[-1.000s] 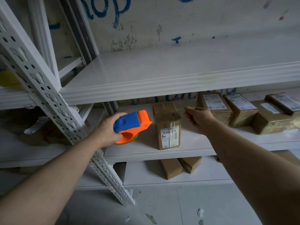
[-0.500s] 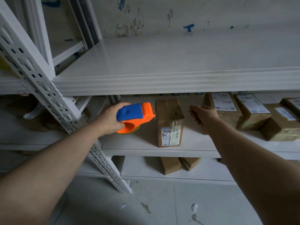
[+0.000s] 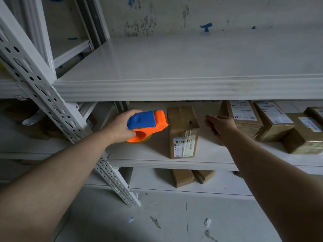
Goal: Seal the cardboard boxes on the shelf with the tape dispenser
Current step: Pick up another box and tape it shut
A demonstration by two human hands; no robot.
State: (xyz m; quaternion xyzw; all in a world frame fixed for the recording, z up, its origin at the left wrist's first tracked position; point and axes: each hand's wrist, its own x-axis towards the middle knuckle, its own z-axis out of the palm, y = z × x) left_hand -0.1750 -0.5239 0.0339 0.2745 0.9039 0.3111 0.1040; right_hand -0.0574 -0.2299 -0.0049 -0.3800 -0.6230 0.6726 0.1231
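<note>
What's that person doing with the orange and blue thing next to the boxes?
A person seems about to tape cardboard boxes shut. The left hand grips the orange and blue tape dispenser, its nose right by the top left edge of the upright box on the middle shelf. The right hand hovers just right of that box, holding nothing. More labelled boxes wait further right.
</note>
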